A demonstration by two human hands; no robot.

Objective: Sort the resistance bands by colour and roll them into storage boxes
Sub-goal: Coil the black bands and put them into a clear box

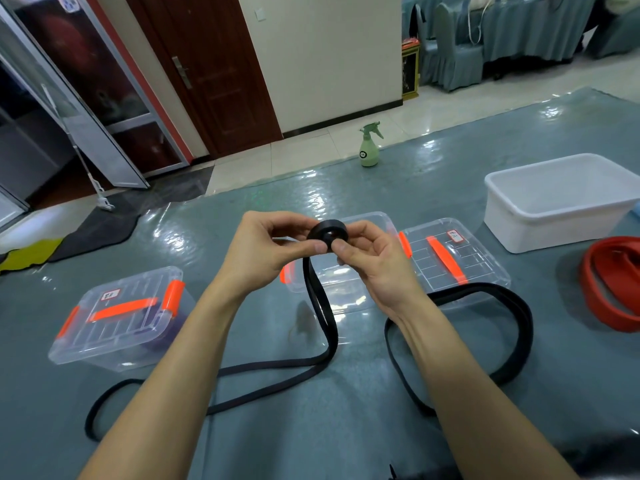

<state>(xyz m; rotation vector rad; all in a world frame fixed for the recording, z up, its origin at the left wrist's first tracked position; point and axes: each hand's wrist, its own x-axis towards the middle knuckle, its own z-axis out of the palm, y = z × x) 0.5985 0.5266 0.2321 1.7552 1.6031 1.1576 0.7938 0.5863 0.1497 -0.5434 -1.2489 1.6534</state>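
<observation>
Grey mat [311,427]: 3 clear boxes [117,320], 1 white tub [554,230], 2 black bands [519,327], red pile [609,303]. Left hand [263,251], right hand [370,261] both pinch one band's roll [325,232] over middle box [346,292]; tail on mat.

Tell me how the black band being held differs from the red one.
The black band is narrow and partly rolled into a tight coil, pinched by the left hand and right hand; the red band looks wider and lies loose, untouched. Both touch the same table.
</observation>
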